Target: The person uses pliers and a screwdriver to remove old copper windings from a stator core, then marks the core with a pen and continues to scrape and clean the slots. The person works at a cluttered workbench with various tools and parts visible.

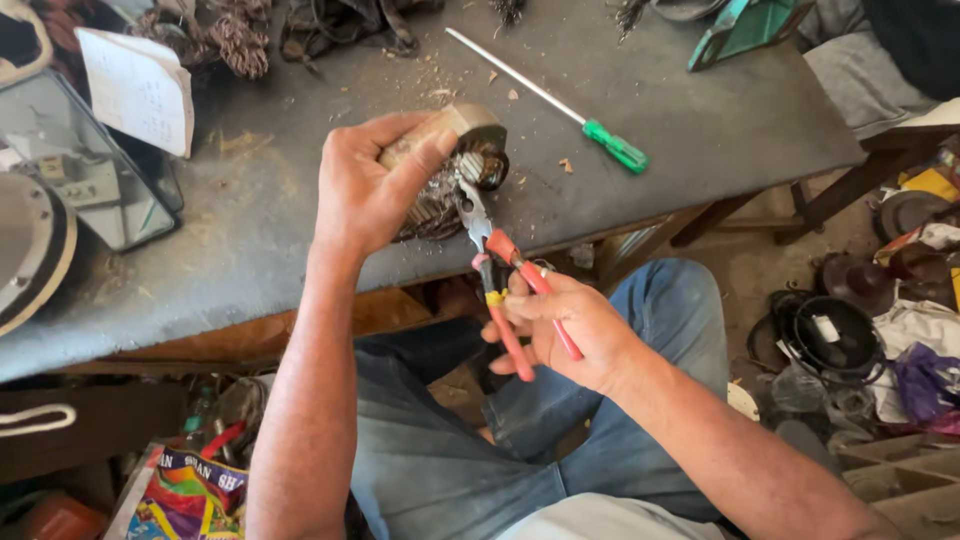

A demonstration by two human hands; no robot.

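Note:
My left hand grips a round metal motor core with a tangle of thin wire windings, held tilted over the front edge of the grey workbench. My right hand holds red-handled pliers by both handles. The pliers' metal jaws reach up into the wire bundle at the underside of the core.
A green-handled screwdriver lies on the bench beyond the core. A glass-fronted box and a paper sheet sit at the left. Tangled wire scraps lie at the back. Dark round parts and clutter cover the floor at right.

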